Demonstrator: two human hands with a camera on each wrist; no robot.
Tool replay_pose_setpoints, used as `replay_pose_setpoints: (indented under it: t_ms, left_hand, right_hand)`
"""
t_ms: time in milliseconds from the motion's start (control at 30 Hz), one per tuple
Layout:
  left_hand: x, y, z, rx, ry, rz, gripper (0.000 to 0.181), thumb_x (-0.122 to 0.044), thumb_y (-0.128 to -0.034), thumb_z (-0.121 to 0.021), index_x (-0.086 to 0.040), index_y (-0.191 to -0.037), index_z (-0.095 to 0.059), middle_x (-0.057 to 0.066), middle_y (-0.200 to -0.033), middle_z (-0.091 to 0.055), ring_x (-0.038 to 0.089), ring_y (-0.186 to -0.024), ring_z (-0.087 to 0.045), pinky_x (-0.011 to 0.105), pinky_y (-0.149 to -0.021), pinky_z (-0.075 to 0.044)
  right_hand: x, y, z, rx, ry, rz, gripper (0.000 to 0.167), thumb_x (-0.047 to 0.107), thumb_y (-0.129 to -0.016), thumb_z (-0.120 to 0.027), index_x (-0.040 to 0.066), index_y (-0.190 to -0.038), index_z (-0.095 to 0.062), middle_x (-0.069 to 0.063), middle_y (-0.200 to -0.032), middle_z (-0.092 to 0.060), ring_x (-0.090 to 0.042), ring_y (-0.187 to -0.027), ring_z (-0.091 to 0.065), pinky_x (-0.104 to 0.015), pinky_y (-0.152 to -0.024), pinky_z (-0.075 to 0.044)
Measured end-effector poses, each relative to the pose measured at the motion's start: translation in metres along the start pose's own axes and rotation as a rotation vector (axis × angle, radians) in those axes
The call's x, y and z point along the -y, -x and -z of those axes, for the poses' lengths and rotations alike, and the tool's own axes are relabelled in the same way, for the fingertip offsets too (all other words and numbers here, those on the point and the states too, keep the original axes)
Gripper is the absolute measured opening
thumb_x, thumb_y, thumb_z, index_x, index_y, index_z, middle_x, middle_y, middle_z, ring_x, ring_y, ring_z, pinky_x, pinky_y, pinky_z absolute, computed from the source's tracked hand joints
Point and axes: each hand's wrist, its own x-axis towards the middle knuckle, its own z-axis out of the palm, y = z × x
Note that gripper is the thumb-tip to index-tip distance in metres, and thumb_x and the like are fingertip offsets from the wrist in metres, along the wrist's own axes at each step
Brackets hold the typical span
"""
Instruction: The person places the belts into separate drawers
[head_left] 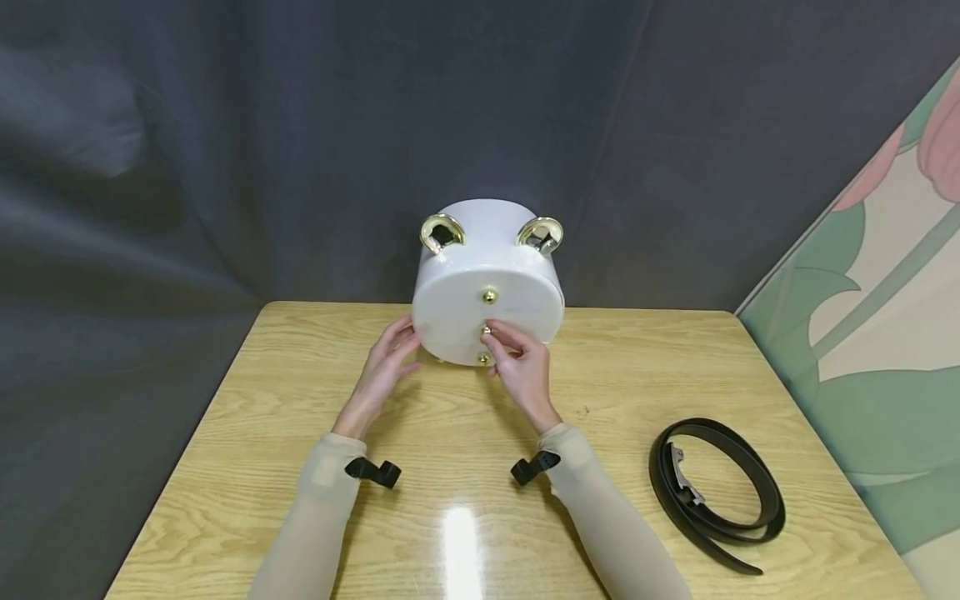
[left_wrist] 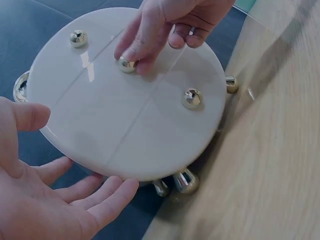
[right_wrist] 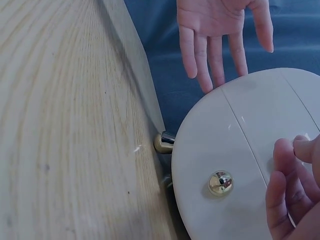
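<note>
A white rounded box (head_left: 450, 310) with gold trim stands at the table's far edge. Seams split its flat front (left_wrist: 100, 125) into sections, and three gold knobs run down the middle. Thumb and fingers of my right hand (head_left: 525, 375) pinch the middle knob (left_wrist: 127, 65). In the right wrist view these fingers hide that knob, while the lower knob (right_wrist: 220, 183) shows. My left hand (head_left: 381, 371) is at the box's lower left side, fingers extended, their tips at its edge. Two gold loops (head_left: 442, 232) rise from the top, and gold feet (left_wrist: 186, 180) show underneath.
A coiled black belt (head_left: 768, 487) with a silver buckle lies on the right of the wooden table (head_left: 247, 442). Behind the box hangs a dark curtain (head_left: 337, 150). A floral panel (head_left: 885, 350) stands along the right side.
</note>
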Motion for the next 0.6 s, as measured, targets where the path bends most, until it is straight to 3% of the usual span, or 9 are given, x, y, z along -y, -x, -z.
replay_pose_setpoints:
  t_ms: [67,267,367,533,600]
  left_hand:
    - [0.003,-0.001,0.001,-0.005,-0.009,0.009,0.06,-0.023,-0.1137,-0.05,-0.01,-0.168,-0.028,0.021,-0.169,-0.035,0.04,-0.156,-0.037,0.064,-0.122,-0.038]
    - [0.016,-0.005,-0.002,-0.002,-0.037,0.073,0.065,-0.025,-0.1134,-0.051,-0.011,-0.17,-0.023,0.023,-0.169,-0.034,0.043,-0.155,-0.039,0.063,-0.123,-0.038]
    - [0.019,-0.006,-0.002,-0.01,-0.034,0.08,0.065,-0.026,-0.1133,-0.052,-0.012,-0.17,-0.023,0.023,-0.169,-0.035,0.044,-0.153,-0.04,0.062,-0.123,-0.039]
    - [0.019,-0.006,-0.002,0.001,-0.051,0.068,0.067,-0.029,-0.1132,-0.052,-0.013,-0.171,-0.021,0.023,-0.168,-0.035,0.043,-0.153,-0.041,0.062,-0.123,-0.039]
    - [0.02,-0.006,-0.002,0.007,-0.054,0.067,0.068,-0.029,-0.1131,-0.053,-0.014,-0.171,-0.02,0.023,-0.168,-0.036,0.043,-0.152,-0.042,0.062,-0.123,-0.039]
  right_hand:
    - [-0.001,0.0,-0.001,-0.007,-0.002,0.003,0.026,0.006,-0.096,-0.08,0.006,-0.121,-0.08,-0.02,-0.11,-0.081,-0.019,-0.048,-0.066,-0.034,-0.048,-0.058]
    - [-0.006,0.002,0.003,-0.009,-0.008,0.012,0.025,0.004,-0.095,-0.079,0.005,-0.121,-0.08,-0.022,-0.11,-0.08,-0.035,-0.05,-0.067,-0.029,-0.046,-0.056]
    - [-0.006,0.002,0.006,0.001,-0.006,-0.002,0.022,0.004,-0.096,-0.078,0.002,-0.118,-0.079,-0.024,-0.106,-0.08,-0.036,-0.052,-0.069,-0.028,-0.047,-0.056]
    - [-0.005,0.002,0.012,0.046,0.069,-0.085,0.016,0.004,-0.096,-0.078,0.002,-0.112,-0.081,-0.021,-0.103,-0.081,-0.036,-0.054,-0.069,-0.043,-0.052,-0.06]
    - [-0.007,0.002,0.014,0.083,0.117,-0.125,0.016,0.005,-0.096,-0.078,0.002,-0.111,-0.082,-0.02,-0.104,-0.081,-0.035,-0.054,-0.069,-0.044,-0.052,-0.06]
